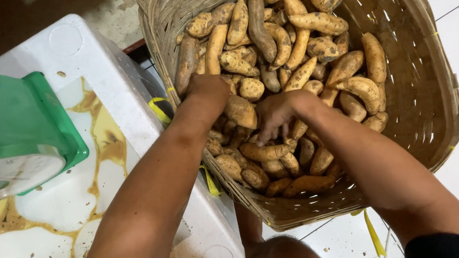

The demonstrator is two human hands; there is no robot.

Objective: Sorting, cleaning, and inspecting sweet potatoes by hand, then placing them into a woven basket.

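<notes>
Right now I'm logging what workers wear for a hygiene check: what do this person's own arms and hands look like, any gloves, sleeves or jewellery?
Both arms are bare from wrist to well above the elbow. The left hand and right hand show no gloves, and no watch or bracelet shows on either wrist. Rings cannot be ruled out, since the fingers are partly hidden. A dark sleeve edge shows on the right upper arm.

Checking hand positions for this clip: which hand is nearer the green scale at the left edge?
Left. The left hand digs into the sweet potatoes on the basket side closest to the green scale; the right hand lies farther across, mid-basket.
</notes>
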